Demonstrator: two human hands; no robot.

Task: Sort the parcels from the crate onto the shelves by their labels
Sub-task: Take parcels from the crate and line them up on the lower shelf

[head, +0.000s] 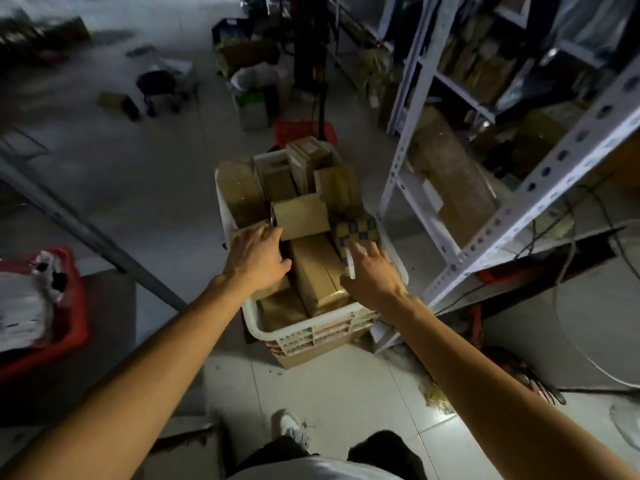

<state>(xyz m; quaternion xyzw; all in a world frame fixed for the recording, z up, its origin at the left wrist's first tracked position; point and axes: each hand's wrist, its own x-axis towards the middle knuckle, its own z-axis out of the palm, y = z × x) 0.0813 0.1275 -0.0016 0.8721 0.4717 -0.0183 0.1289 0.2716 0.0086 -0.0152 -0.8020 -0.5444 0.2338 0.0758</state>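
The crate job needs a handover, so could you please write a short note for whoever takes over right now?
Left hand: reaching into the white crate, fingers curled over a parcel at its left side; whether it grips is unclear.
Right hand: open, fingers spread over the long brown parcel, beside the checkered parcel.
The crate sits on the floor beside the white shelving, still packed with brown parcels.
Done: nothing lifted out at this moment.
Left: pick parcels, read labels, shelve them.
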